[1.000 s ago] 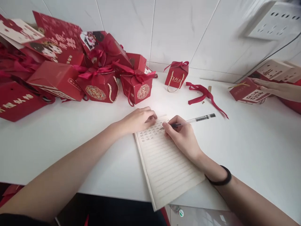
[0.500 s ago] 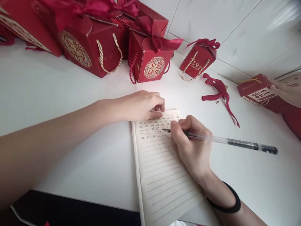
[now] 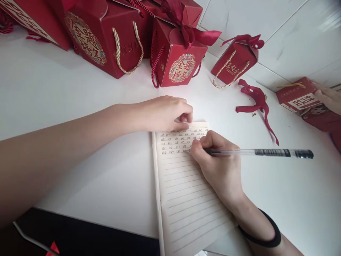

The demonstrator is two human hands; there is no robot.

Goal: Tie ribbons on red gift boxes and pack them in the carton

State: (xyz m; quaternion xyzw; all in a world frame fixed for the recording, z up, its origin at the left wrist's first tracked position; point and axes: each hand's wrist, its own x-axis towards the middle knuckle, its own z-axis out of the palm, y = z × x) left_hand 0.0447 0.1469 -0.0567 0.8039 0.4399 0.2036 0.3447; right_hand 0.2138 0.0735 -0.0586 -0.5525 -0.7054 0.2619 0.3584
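My right hand is closed round a clear gel pen with a black cap end. Its tip touches the lined notebook on the row beginning 383, 384, 385. Rows of handwritten three-digit numbers fill the top of the page; ruled lines run blank below. Across the page's upper edge lies my left hand, fingers loosely bent and thumb apart, with nothing in it. Part of the top writing is hidden under that hand. A black band circles my right wrist.
Red gift boxes with rope handles and ribbons, among them a box with a round gold emblem and a smaller box, stand along the back. A loose red ribbon lies at right. Another person's hand touches a red box.
The pen tip has moved down to the lowest written row, where a new number is being started, and the pen lies more level. The view has shifted slightly. My left hand keeps its place.
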